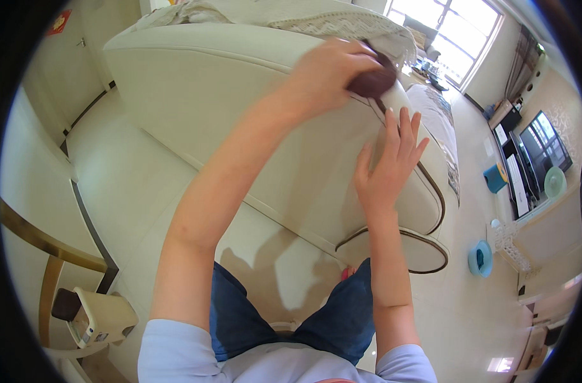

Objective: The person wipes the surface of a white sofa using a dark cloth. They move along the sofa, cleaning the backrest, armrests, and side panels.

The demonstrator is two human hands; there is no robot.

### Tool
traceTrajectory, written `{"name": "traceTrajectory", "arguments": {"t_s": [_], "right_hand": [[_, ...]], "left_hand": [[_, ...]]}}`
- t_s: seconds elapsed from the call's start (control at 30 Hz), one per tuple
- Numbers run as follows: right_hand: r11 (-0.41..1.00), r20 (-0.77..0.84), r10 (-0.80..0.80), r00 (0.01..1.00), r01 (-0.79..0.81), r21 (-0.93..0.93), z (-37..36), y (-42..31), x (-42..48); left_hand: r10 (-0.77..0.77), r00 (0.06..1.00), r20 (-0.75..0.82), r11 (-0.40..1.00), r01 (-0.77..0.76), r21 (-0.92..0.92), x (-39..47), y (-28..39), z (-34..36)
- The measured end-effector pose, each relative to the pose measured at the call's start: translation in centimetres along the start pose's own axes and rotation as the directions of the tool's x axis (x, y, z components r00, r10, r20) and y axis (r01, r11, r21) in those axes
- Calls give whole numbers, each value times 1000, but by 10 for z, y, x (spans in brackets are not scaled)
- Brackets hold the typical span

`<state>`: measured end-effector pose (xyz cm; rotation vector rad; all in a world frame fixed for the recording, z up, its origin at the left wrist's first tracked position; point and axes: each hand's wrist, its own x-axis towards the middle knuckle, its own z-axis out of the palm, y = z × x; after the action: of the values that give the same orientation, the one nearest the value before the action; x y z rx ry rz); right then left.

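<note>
My left hand (331,72) holds a dark brown brush or pad (374,81), blurred, against the top edge of a cream leather sofa (214,76) near its dark-piped corner. Whether the dark thing has bristles cannot be told. My right hand (389,163) lies on the sofa's side just below it, palm down with the fingers spread, and holds nothing. A cream knitted throw with a fringe (329,26) covers the sofa's top beside the brown thing.
A patterned cloth (434,124) hangs over the seat side to the right. On the floor at right stand a blue basin (480,258) and a blue bin (495,178), near a television (544,143). A beige plastic bin or stool (104,316) is at lower left, by a curved wooden frame (51,244).
</note>
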<state>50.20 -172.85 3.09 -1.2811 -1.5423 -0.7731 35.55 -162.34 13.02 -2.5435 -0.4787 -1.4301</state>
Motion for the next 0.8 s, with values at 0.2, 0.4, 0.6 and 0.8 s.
{"name": "traceTrajectory", "arguments": {"t_s": [0.2,0.4,0.6,0.8], "right_hand": [[988,-36,-14,999,9,-155,21,-4,17],[983,-99,-21,995,2,-181,31,-10,14],[962,-151,-72,986,28,-271,36,1,12],[949,-129,-152,980,108,-296,39,13,11]], "left_hand": [[-307,897,318,951,297,81,26,-67,-33],[-378,912,-158,861,409,301,-46,-146,-73],[-100,881,-462,963,202,178,-77,-47,14],[122,907,-404,977,-39,208,-97,-17,47]]}}
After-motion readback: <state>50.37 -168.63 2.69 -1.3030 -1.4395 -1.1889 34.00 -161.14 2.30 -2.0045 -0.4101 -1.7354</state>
